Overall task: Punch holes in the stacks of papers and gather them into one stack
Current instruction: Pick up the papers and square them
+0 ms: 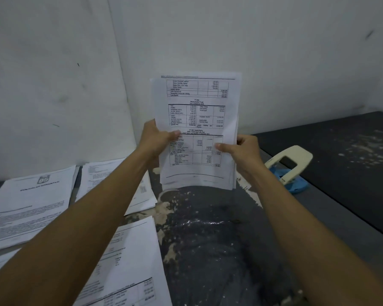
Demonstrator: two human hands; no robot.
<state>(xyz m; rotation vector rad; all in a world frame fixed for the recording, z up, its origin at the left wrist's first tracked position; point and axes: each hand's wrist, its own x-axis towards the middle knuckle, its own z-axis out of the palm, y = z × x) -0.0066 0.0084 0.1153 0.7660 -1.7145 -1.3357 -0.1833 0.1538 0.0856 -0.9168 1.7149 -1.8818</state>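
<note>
Both hands hold one upright stack of white printed sheets with tables (197, 129) over the dark, paint-scuffed worktop (219, 239), approx. centre of view, in front of the white wall corner (208, 29). Stack's lower edge sits at or just above the worktop; can't tell if touching. Sheets are a bit fanned at the top and right edges, not squared.

Left hand (156, 138) grips the stack's left edge, thumb across the printed front, other fingers hidden behind the paper. Right hand (241, 151) grips the right edge lower down, thumb on the front, fingers curled round the back. Both closed on the paper.

Around it:
- Cream-handled hole punch with blue base (290, 167) rests on the worktop just right of the right wrist, near the stack but apart from it, beside the edge of a darker grey raised slab (341, 162) on the right.
- White stack with a "05" badge on its cover page (31, 204) lies flat far left.
- Another white printed stack (102, 173) lies beside it, partly hidden by the left forearm.
- A third white printed stack with tables (133, 261) lies flat at bottom left, nearest the camera; left forearm crosses over its corner.

Left forearm covers much of the flat stacks. Worktop between the held stack and the camera shows only pale paint marks.
</note>
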